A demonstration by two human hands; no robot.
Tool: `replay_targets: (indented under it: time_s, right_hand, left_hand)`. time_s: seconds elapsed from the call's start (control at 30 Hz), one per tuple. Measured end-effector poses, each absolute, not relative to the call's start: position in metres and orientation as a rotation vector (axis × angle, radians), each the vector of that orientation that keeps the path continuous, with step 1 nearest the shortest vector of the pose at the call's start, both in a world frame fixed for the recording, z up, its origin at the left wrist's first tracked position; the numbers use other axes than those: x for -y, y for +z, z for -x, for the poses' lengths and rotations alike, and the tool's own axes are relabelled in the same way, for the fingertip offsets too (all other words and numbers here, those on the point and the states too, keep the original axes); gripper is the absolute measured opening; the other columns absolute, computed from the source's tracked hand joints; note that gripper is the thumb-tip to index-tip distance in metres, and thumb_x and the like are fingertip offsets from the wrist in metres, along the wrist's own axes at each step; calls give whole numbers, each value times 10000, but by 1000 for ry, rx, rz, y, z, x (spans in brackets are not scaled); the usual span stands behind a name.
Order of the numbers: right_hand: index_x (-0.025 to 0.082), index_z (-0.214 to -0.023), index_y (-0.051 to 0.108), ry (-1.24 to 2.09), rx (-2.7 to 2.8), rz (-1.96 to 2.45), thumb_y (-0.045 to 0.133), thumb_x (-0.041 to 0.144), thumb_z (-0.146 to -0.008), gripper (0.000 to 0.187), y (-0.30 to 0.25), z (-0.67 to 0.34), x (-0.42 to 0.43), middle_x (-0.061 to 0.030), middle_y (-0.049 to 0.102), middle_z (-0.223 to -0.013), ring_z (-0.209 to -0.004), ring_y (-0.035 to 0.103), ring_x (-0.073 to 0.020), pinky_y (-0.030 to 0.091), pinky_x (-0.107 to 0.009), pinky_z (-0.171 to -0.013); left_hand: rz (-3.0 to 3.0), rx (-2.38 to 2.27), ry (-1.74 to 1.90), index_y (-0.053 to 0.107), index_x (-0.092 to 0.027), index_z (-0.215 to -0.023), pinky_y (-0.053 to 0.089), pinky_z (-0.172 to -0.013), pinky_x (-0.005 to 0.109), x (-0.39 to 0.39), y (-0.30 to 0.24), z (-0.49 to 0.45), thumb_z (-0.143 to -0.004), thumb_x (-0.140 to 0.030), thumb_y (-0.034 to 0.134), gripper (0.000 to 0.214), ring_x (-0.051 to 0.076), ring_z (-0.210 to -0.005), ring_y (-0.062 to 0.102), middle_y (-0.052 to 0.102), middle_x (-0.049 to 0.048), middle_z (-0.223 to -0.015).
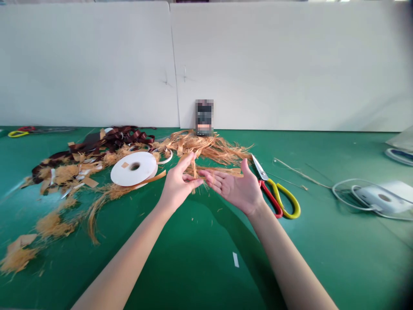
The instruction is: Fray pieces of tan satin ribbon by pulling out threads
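Holding left hand (pixel 179 181), right hand (pixel 234 187) open above raffia strands (pixel 209 148)

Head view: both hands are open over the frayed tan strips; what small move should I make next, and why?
Probably pinch the tan strip between the left hand and right hand: it lies just behind their fingertips, and neither hand seems to grip it. The scissors lie close beside the right hand.

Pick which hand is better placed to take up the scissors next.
Right, probably: the right hand is open and lies just beside the red-and-yellow-handled scissors, while the left hand is farther away.
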State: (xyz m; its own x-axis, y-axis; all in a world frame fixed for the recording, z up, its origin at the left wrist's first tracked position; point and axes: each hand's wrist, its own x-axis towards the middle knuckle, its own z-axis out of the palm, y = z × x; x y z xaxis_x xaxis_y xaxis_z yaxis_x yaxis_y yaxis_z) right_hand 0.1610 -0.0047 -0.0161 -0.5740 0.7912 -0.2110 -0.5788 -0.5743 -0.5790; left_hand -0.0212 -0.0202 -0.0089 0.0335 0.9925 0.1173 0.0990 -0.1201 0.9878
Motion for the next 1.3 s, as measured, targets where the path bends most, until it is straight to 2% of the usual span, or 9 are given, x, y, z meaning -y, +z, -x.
replay_targets:
  time_s: [0.1, 0.23, 0.33, 0.47, 0.67, 0.83, 1.0, 1.17, 1.3]
  right_hand:
    - [16, -1191, 543, 2021, 567, 628, 291, 733, -823, 844, -23, -159, 2, -238, 535, -1307, -1200, 548, -228, 431, -317, -1009]
    - [59, -1228, 503, 1833, 513, 709, 343, 680, -846, 746, -28, -158, -1, -210, 505, -1349, -1270, 485, -213, 398, -315, -1051]
    - [73, -1202, 522, 1775, 492, 662, 338, 657, -863, 700, -26, -161, -2, -177, 478, -1391, -1294, 456, -193, 379, -275, -1065]
    - [83, -1171, 553, 1790, 508, 598, 314, 615, -894, 646, -23, -162, -1, -159, 493, -1387, -1294, 456, -185, 385, -267, -1063]
    - [89, -1124, 589, 1807, 522, 569, 325, 329, -949, 398, -20, -160, 1, -125, 597, -1288, -1217, 537, -150, 419, -255, -1039]
    - [111, -1073, 626, 1750, 541, 683, 355, 46, -838, 365, -22, -159, 0, -76, 710, -1099, -1052, 646, -103, 497, -196, -932]
    - [137, -1019, 645, 1705, 602, 792, 449, 58, -809, 298, -27, -156, -1, -57, 739, -1006, -898, 702, -102, 551, -156, -812]
    - [152, -982, 659, 1665, 625, 862, 507, 61, -774, 274, -32, -155, 1, -51, 747, -967, -897, 706, -128, 570, -178, -794]
    - [145, -946, 670, 1663, 638, 875, 549, 83, -779, 215, -34, -155, 2, -57, 754, -916, -874, 711, -133, 577, -180, -779]
  left_hand:
    - [-1368, -1162, 1148, 457, -301, -1366, 516, -550, 223, 25, -3, 18, -646, -123, 736, 792, 91, -634, 621, 396, 96, -1471]
    - [-1354, -1106, 1043, 460, -302, -1364, 536, -598, 259, 29, 0, 14, -603, -149, 788, 843, 129, -678, 654, 398, 112, -1467]
    - [-1345, -1105, 1016, 509, -262, -1328, 545, -786, 342, 29, 1, 13, -605, -266, 813, 785, 221, -897, 673, 464, 107, -1421]
    - [-1252, -1100, 1100, 651, -177, -1160, 422, -1013, 408, 25, 0, 12, -748, -436, 685, 488, 273, -1171, 565, 633, 115, -1234]
    - [-1178, -1084, 1231, 658, -129, -1131, 486, -951, 389, 20, -8, 16, -725, -314, 721, 451, 237, -1006, 661, 690, 120, -1126]
    - [-1180, -1090, 1219, 640, -109, -1140, 554, -806, 356, 20, -10, 16, -728, -294, 719, 459, 229, -912, 690, 683, 147, -1132]
    - [-1168, -1113, 1215, 645, -120, -1120, 552, -801, 373, 20, -8, 15, -724, -313, 720, 447, 235, -888, 696, 690, 152, -1114]
    - [-1216, -1168, 1243, 676, -129, -1052, 496, -933, 371, 20, -7, 15, -706, -286, 729, 384, 242, -1037, 649, 716, 117, -1060]
    - [-1229, -1196, 1246, 678, -131, -1074, 488, -943, 374, 20, -7, 15, -687, -309, 746, 431, 244, -1026, 652, 718, 114, -1058]
